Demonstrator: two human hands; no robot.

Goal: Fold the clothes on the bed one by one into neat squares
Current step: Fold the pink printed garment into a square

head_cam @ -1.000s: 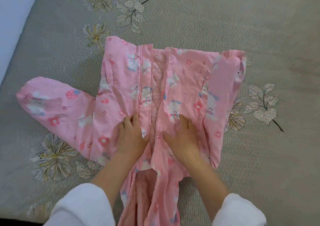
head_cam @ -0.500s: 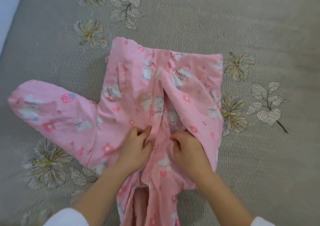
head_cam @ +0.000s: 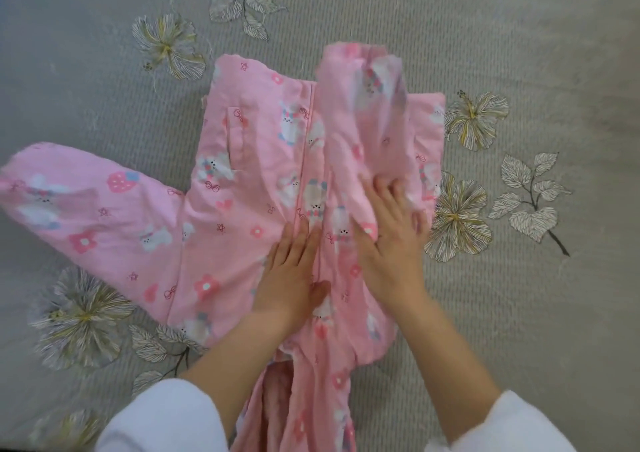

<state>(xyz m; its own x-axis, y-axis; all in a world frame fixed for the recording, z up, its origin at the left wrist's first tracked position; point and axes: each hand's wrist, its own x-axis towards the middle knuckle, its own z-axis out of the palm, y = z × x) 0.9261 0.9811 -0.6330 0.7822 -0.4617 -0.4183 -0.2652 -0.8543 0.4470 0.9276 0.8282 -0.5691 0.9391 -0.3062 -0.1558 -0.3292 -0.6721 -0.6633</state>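
A pink printed jacket (head_cam: 242, 188) lies spread on the bed (head_cam: 519, 53), front up, one sleeve (head_cam: 79, 205) reaching out left. The left hand (head_cam: 291, 278) rests flat on the front seam, its grip spread. The right hand (head_cam: 391, 230) presses the other sleeve, folded over the body, fingers apart. Embroidered flowers (head_cam: 457, 223) flank the garment; nothing blocks it.

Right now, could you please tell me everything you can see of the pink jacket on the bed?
The pink jacket looks soft and padded, printed with bunnies, flowers and strawberries. It lies front up on the grey bedspread, closed down the middle, with a slit pocket. One sleeve is spread out flat; the other is folded over the body. The left hand presses flat near the centre seam, and the right hand presses on the folded sleeve.
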